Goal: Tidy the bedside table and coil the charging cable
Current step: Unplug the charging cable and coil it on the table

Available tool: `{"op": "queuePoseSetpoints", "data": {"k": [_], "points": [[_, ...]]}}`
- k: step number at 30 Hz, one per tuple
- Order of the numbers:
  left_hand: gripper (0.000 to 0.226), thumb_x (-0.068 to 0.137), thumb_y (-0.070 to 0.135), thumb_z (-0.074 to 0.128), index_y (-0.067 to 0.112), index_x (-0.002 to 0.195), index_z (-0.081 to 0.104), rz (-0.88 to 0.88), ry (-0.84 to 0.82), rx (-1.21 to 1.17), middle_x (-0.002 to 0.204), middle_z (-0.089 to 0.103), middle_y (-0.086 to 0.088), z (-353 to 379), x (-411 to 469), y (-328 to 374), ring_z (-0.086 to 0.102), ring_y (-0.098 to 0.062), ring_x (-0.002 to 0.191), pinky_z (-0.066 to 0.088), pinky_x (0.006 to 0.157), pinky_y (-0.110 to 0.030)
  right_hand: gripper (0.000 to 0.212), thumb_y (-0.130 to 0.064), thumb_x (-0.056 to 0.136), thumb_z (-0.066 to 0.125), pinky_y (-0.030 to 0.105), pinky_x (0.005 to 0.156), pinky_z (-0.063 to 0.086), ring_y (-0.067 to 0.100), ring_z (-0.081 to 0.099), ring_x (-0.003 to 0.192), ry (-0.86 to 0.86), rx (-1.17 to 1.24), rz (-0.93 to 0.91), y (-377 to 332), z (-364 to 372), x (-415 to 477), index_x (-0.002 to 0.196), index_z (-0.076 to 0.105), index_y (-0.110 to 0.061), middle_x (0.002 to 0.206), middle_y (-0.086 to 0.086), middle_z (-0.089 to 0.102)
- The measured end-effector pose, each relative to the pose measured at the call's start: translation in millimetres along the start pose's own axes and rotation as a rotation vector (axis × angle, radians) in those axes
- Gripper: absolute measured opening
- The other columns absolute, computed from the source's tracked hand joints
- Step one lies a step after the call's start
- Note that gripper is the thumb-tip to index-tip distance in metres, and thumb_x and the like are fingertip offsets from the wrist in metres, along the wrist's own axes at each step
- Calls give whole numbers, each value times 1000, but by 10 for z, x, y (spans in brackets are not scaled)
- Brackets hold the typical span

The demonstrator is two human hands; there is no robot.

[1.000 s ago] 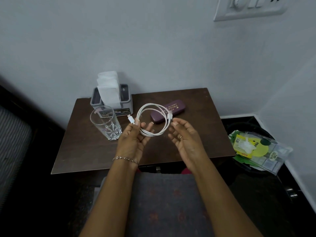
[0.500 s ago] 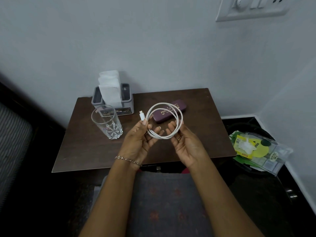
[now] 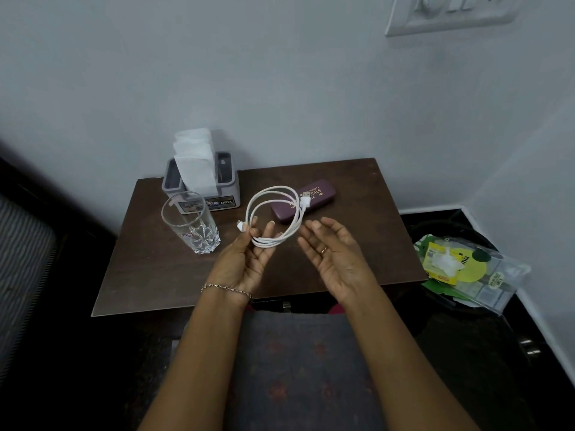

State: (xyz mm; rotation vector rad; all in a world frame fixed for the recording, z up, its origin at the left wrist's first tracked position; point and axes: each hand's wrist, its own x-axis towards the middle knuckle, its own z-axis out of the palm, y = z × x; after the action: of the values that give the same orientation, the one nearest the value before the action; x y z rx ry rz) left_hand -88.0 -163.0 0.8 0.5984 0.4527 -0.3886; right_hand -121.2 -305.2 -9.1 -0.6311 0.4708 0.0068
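A white charging cable (image 3: pixel 270 197), wound into a loose coil, is held up above the dark brown bedside table (image 3: pixel 149 269). My left hand (image 3: pixel 245 259) pinches the bottom of the coil between thumb and fingers, and one plug sticks out by the thumb. The other plug hangs at the coil's right side. My right hand (image 3: pixel 333 256) is beside the coil, palm up, fingers relaxed, holding nothing.
On the table stand a clear drinking glass (image 3: pixel 191 225), a grey tissue holder (image 3: pixel 202 185) with white tissues, and a purple spectacle case (image 3: pixel 314 194). A black bin (image 3: pixel 460 275) with plastic wrappers sits on the floor to the right. A switchboard (image 3: pixel 451 14) hangs on the wall.
My right hand has let go of the coil and drawn off to the right. My left hand alone now holds the coil, which has shifted slightly left.
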Motion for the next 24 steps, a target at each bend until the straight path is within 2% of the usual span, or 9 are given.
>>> {"op": "queuePoseSetpoints", "data": {"k": [4, 7, 10, 12, 15, 18, 21, 24], "points": [[21, 96, 2, 40, 3, 85, 58, -19, 31, -36, 64, 69, -4, 17, -14, 1, 72, -17, 64, 58, 52, -34, 12, -7, 90, 57, 27, 68, 58, 15, 70, 81, -87, -103, 13, 34, 24, -10, 101, 57, -11, 91, 8, 70], [22, 96, 5, 42, 5, 84, 60, -20, 43, 17, 65, 68, -2, 10, -2, -5, 71, -15, 63, 57, 50, -31, 12, -19, 91, 57, 28, 73, 57, 13, 69, 82, -137, -127, -7, 53, 64, -23, 99, 65, -15, 91, 3, 71], [20, 96, 8, 43, 7, 90, 62, -23, 44, 131, 68, 62, 0, -14, 16, -22, 71, -11, 63, 57, 51, -29, 9, -18, 91, 58, 26, 66, 56, 12, 69, 76, -89, -173, -55, 40, 82, -27, 95, 66, -16, 82, 0, 72], [20, 96, 8, 43, 7, 90, 62, -25, 27, 167, 62, 61, 2, -16, 19, -34, 69, -9, 60, 57, 53, -28, 8, -13, 91, 57, 24, 60, 56, 11, 69, 69, -29, -183, -71, 31, 62, -21, 96, 63, -13, 76, 1, 70], [21, 97, 11, 42, 7, 92, 61, -18, -38, 205, 53, 57, 5, 12, 13, -41, 63, -6, 54, 59, 59, -28, 6, -12, 90, 56, 23, 60, 57, 11, 68, 64, 7, -101, -10, 21, 43, -14, 90, 63, -12, 71, 1, 69], [21, 97, 12, 41, 7, 93, 61, -3, -59, 229, 53, 54, 6, 28, 13, -48, 59, -6, 51, 58, 59, -27, 8, -11, 91, 56, 22, 58, 57, 9, 68, 61, 16, -17, 55, 18, 32, -5, 89, 63, -12, 69, 0, 70], [19, 96, 16, 44, 9, 98, 61, 14, -76, 279, 57, 57, 6, 5, 15, -43, 64, -7, 57, 60, 66, -29, 6, -10, 91, 55, 23, 56, 56, 10, 70, 64, 36, -37, 41, 42, -5, 12, 94, 60, -14, 72, 0, 73], [20, 96, 17, 44, 10, 106, 60, 67, -62, 429, 74, 61, 3, -39, 30, -67, 70, -10, 70, 58, 70, -27, 10, -13, 94, 52, 24, 60, 56, 10, 70, 69, 77, -137, -31, 60, -53, 45, 103, 57, -15, 84, 2, 73]]}}
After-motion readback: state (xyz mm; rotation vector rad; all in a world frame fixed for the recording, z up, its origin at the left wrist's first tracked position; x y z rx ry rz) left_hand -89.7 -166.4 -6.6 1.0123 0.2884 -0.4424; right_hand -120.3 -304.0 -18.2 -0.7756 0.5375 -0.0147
